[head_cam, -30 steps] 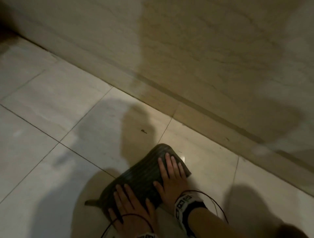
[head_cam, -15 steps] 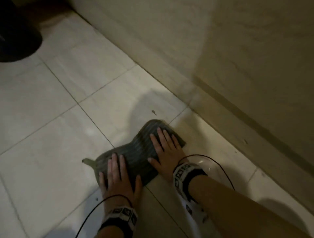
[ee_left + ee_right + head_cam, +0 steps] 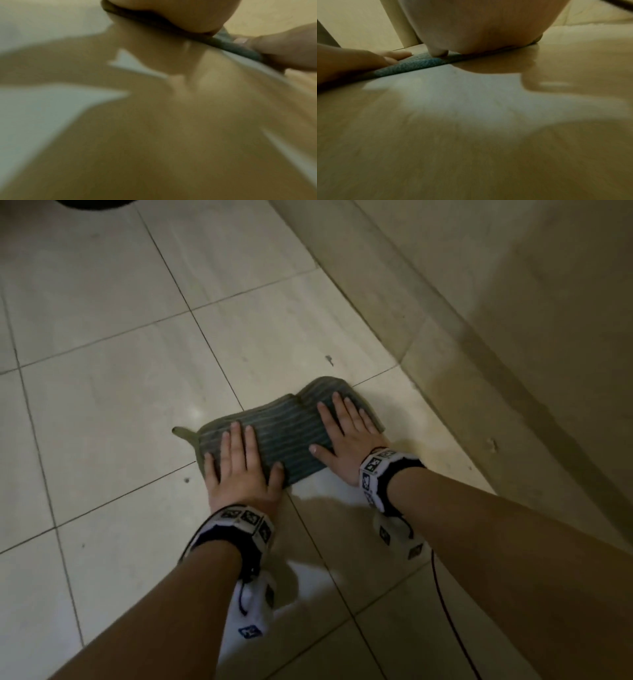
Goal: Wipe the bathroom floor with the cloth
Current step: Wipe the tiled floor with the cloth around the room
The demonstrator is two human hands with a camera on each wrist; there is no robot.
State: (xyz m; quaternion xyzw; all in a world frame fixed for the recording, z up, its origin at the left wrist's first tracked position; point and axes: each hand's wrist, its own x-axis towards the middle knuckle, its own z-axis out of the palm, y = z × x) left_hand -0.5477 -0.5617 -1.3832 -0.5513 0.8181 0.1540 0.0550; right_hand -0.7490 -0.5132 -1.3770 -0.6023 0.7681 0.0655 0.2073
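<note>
the dark striped folded cloth (image 3: pixel 291 429) is pressed flat under both palms, left hand (image 3: pixel 239 467) and right hand (image 3: pixel 346 440), fingers straight; its long axis runs left-near to right-far across the pale tiled floor (image 3: pixel 102 405).

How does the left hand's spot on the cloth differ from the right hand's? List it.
The left hand presses the near-left end of the striped cloth, beside its loop tab; the right hand presses the far-right end, nearer the wall. The left thumb reaches the cloth's near edge; the right thumb lies on the cloth. Both lie flat, fingers straight.
</note>
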